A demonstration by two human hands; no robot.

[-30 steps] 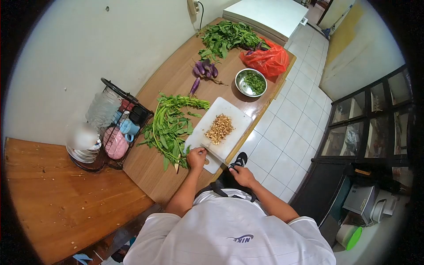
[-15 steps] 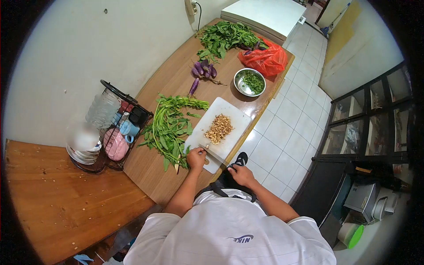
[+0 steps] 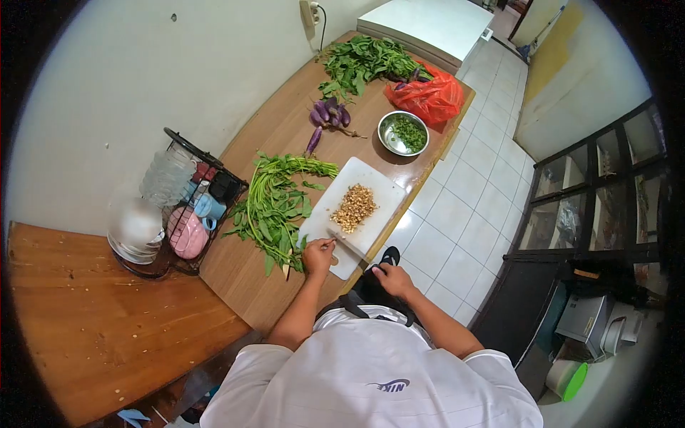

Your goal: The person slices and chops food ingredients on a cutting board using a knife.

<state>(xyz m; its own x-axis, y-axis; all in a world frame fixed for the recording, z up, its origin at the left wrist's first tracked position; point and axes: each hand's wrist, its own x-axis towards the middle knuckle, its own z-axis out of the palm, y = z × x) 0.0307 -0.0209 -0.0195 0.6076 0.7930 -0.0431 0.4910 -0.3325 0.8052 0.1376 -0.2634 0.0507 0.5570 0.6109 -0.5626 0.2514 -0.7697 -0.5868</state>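
Over the near end of a white cutting board (image 3: 378, 187), we grip a knife (image 3: 351, 247) in our right hand (image 3: 391, 279), fingers closed round its handle just off the board's right edge. Our left hand (image 3: 319, 255), at the board's near left side, is narrowed to a pinch by the blade's tip; what it pinches is too small to tell. Chopped light-brown pieces (image 3: 354, 207) lie mid-board, leafy greens (image 3: 267, 210) spread left of the board, and a metal bowl (image 3: 404, 133) of cut greens stands beyond it
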